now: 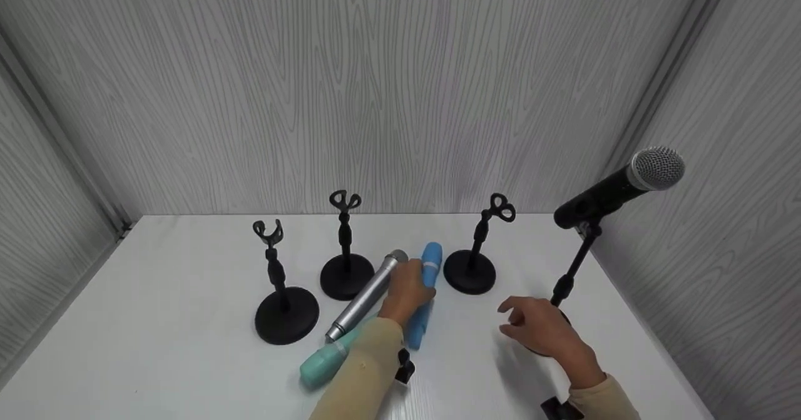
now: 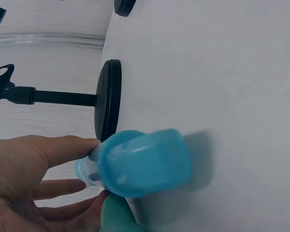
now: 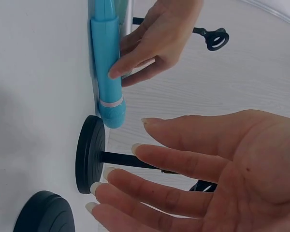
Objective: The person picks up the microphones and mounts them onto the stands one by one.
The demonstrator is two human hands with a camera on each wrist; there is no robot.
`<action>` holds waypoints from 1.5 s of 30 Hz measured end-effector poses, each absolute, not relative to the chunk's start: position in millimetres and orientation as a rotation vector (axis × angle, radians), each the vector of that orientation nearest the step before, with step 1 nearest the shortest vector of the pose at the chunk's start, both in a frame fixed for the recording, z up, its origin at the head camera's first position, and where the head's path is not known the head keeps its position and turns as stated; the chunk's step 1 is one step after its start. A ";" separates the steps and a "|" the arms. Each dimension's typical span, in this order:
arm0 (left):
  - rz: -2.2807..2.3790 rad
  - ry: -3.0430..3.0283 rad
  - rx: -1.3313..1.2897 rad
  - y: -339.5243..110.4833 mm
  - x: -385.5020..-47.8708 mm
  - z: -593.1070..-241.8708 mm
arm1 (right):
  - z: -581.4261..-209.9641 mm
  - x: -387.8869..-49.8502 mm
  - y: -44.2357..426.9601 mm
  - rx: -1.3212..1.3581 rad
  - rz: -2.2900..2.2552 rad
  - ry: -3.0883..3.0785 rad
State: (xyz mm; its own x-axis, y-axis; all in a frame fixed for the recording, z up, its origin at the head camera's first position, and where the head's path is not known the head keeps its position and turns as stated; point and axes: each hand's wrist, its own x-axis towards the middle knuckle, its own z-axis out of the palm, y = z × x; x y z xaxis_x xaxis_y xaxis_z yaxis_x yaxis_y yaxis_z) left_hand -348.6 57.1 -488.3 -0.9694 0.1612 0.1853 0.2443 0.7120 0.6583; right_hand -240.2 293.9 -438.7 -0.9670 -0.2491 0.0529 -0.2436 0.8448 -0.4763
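My left hand [image 1: 408,290] is at a blue microphone [image 1: 418,326] lying on the white table, thumb on one side and fingers at the other, gripping its body. In the left wrist view, the blue microphone's tail end [image 2: 150,162] faces the camera. A silver microphone [image 1: 366,304] lies slanted just left of that hand. Partly under the left forearm is a green microphone [image 1: 324,363]. My right hand [image 1: 539,326] hovers over the table at the right, its fingers loosely bent and holding nothing. In the right wrist view its palm and spread fingers [image 3: 159,191] show.
Three black stands with vacant clips stand behind and beside the microphones: a left stand [image 1: 285,320], a middle stand [image 1: 346,279] and a right stand [image 1: 470,273]. A black microphone [image 1: 601,198] sits tilted on a taller stand [image 1: 576,263] near the right wall [image 1: 719,232].
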 end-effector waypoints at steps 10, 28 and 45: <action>-0.965 -2.784 -0.275 64.4 -351.1 -487.0 | -440.6 -242.2 296.6 -0.407 -0.761 3.031; -1.122 -2.775 -0.378 49.8 -311.9 -445.2 | -444.7 -251.7 291.4 -0.269 -0.778 2.993; -1.226 -2.773 -0.465 15.2 -249.9 -428.7 | -455.1 -278.3 283.4 -0.188 -0.833 3.012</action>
